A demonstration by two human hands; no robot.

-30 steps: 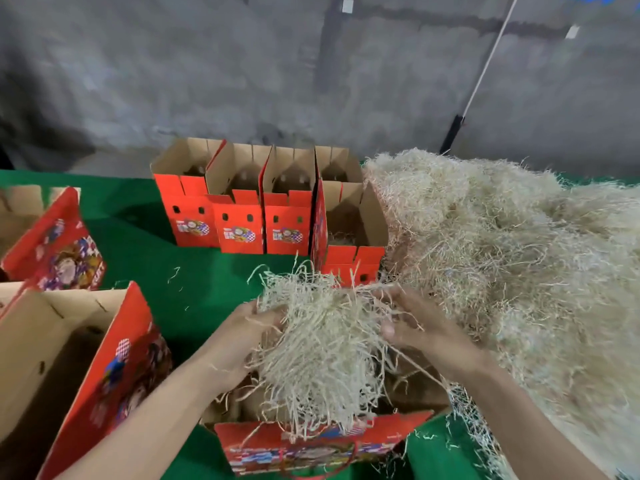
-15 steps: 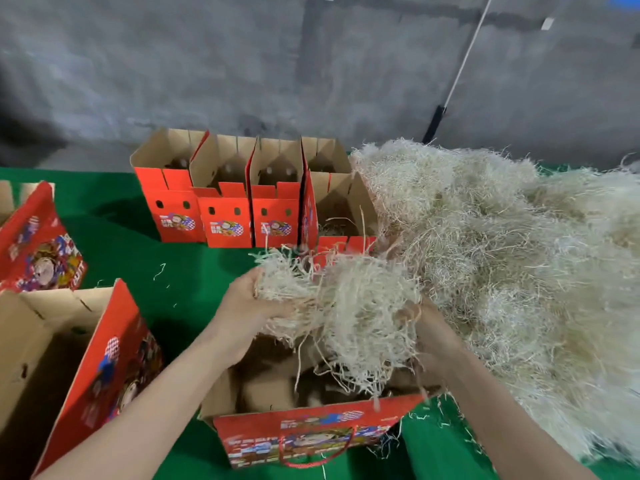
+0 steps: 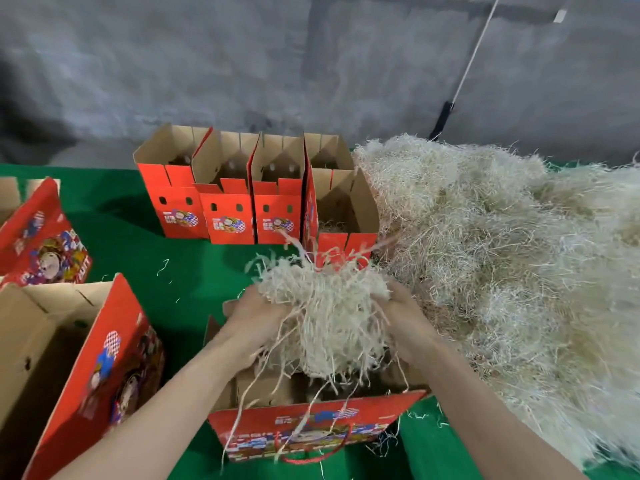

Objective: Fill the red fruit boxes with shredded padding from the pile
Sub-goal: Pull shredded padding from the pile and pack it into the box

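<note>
While the left hand (image 3: 256, 317) and the right hand (image 3: 405, 320) curl their fingers round a clump of shredded padding (image 3: 325, 320) from either side, the clump hangs over the open top of the nearest red box (image 3: 311, 431). Loose strands trail down into the box and over its printed front.

Just beside the right hand, the pile (image 3: 502, 254) spreads over the right half of the green surface (image 3: 131, 244). A few stray strands lie on the green cloth. At the far edge stands a row of open red boxes (image 3: 228, 202), flaps up. One more open box (image 3: 343, 209) sits in front of the row's right end, touching the pile, with a little padding at its bottom. Two larger red boxes (image 3: 86, 358) stand at the near left.

Behind the surface rises a grey concrete wall (image 3: 207, 64), and a thin white pole (image 3: 474, 53) with a dark foot leans against it.

The padding is pale, straw-coloured, cut in thin crinkled strips and thoroughly tangled.
</note>
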